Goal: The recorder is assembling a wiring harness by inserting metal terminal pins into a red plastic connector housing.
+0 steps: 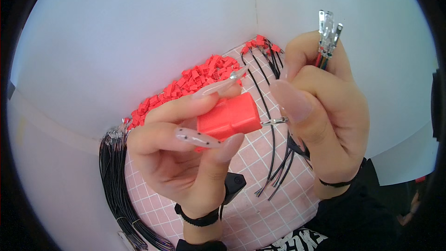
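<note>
My left hand (174,169) is closed around a red plastic connector housing (232,115), gripped between the thumb and fingertips and raised above the table. Beside it, my right hand (334,111) pinches a silver metal crimp terminal (275,121) between thumb and forefinger. The terminal's tip meets the right end of the housing; how far it enters cannot be seen. Several more terminals (329,35) on thin coloured wires stick up between the other fingers of that hand. The cable behind my right fingers is mostly hidden.
A heap of red connector housings (181,86) lies along the table's far left edge. At left hangs a thick bundle of black cables (111,172). Cables with red housings (260,42) lie across the pink gridded tabletop (153,204). White panels (139,28) stand behind.
</note>
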Action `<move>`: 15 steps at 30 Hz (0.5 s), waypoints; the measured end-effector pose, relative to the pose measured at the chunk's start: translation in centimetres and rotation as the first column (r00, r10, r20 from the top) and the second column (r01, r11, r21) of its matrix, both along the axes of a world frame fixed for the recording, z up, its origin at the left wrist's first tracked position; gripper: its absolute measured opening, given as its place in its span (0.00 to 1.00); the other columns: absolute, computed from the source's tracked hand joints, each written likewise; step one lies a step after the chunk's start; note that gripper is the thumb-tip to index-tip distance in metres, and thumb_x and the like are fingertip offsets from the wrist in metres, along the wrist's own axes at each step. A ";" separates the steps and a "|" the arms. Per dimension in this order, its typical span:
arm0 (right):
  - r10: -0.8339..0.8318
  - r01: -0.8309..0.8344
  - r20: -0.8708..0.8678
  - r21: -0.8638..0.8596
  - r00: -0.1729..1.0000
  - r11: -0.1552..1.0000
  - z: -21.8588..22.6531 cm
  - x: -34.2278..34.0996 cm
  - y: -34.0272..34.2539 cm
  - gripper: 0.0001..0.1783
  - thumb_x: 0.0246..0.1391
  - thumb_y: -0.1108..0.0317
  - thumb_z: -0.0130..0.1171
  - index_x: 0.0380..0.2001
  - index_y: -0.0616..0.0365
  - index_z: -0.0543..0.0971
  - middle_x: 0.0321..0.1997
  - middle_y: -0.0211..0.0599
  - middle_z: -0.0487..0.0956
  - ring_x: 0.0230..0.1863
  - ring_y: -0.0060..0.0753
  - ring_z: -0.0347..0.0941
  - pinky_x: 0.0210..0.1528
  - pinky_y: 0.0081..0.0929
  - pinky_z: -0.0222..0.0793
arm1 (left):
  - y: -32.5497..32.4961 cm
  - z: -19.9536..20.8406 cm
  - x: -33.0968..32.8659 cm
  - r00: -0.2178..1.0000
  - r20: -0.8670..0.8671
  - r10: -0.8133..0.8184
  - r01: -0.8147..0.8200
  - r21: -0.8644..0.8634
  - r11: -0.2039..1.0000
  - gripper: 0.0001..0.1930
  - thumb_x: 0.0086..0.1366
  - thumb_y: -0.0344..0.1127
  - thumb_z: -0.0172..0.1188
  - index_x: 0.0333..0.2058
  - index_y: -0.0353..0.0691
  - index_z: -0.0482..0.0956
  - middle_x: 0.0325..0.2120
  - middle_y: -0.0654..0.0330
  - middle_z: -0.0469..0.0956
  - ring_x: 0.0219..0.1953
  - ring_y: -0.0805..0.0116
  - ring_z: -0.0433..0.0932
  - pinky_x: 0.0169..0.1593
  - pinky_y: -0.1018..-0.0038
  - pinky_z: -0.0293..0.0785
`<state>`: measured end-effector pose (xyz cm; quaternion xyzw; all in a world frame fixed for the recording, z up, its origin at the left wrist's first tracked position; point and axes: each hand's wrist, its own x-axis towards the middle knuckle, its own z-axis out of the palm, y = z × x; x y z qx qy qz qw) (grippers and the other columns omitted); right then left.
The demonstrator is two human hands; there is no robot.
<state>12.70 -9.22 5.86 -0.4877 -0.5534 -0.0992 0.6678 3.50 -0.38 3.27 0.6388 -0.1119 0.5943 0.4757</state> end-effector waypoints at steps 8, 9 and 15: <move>-0.012 0.009 -0.035 -0.064 0.999 0.998 0.3 -0.3 -0.4 0.15 0.47 0.64 0.47 0.17 0.65 0.70 0.30 0.39 0.62 0.18 0.13 0.51 0.23 0.13 0.48 | -0.1 0.2 -0.2 0.998 -0.066 -0.006 0.006 0.012 1.000 0.13 0.53 0.30 0.55 0.29 0.41 0.58 0.39 0.49 0.67 0.47 0.54 0.66 0.52 0.54 0.58; -0.012 0.011 -0.023 -0.052 1.000 0.999 0.2 -0.3 -0.3 0.15 0.47 0.64 0.47 0.16 0.65 0.70 0.30 0.39 0.62 0.18 0.14 0.52 0.23 0.13 0.48 | 0.0 0.1 -0.3 0.998 -0.067 -0.003 0.004 0.013 1.000 0.13 0.53 0.30 0.55 0.29 0.41 0.58 0.39 0.49 0.67 0.47 0.54 0.66 0.52 0.54 0.58; 0.017 -0.018 -0.051 -0.028 0.999 0.999 -0.2 0.3 -0.4 0.15 0.47 0.63 0.48 0.16 0.64 0.69 0.29 0.39 0.63 0.19 0.16 0.53 0.25 0.14 0.48 | -0.2 -0.1 0.0 0.998 -0.046 -0.049 0.048 -0.031 0.998 0.14 0.52 0.30 0.56 0.30 0.41 0.58 0.38 0.49 0.67 0.46 0.54 0.66 0.52 0.55 0.59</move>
